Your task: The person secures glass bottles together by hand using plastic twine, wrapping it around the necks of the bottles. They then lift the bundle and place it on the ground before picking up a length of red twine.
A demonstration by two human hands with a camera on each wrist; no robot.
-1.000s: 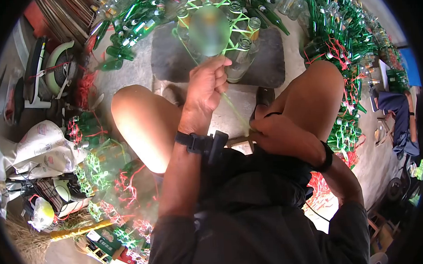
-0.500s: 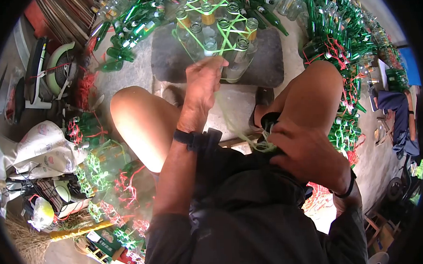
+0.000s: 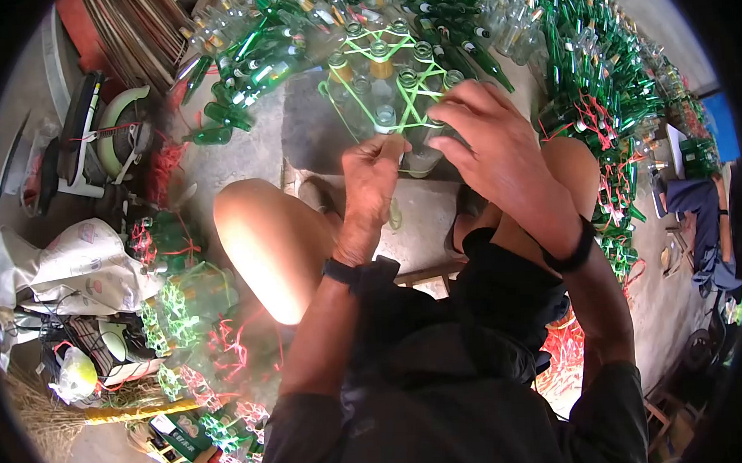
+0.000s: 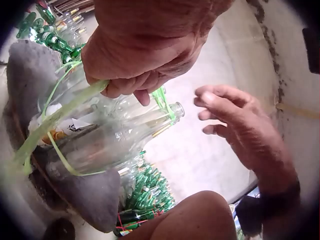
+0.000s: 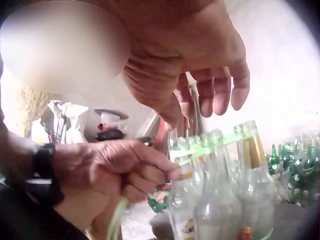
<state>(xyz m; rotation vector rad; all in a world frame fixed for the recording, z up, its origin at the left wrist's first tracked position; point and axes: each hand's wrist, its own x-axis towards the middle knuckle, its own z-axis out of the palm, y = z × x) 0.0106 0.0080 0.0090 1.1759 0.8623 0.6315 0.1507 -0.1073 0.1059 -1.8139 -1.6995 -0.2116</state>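
Several clear glass bottles (image 3: 385,115) stand grouped on a dark mat (image 3: 304,123), their necks laced together with green strap (image 3: 366,107). At the near side of the group, my left hand (image 3: 370,182) pinches the strap; a loose length (image 4: 60,115) hangs from its curled fingers in the left wrist view. My right hand (image 3: 500,147) hovers just right of the bottle necks, fingers spread and slightly bent, holding nothing. In the right wrist view its fingers (image 5: 222,92) hang above the gold-necked bottle (image 5: 252,155), apart from it.
Green bottles (image 3: 479,57) lie heaped beyond the mat and along the right side. Red strap (image 3: 563,355) lies in a tangle by the body. To the left are a white sack (image 3: 87,260) and strapped bottle bundles (image 3: 180,310). Another person's legs (image 3: 697,217) show at far right.
My right hand has let go of the loose strap near the lap and risen forward to the bottle necks. My left hand still pinches strap beside the bottles. The head view has shifted slightly.
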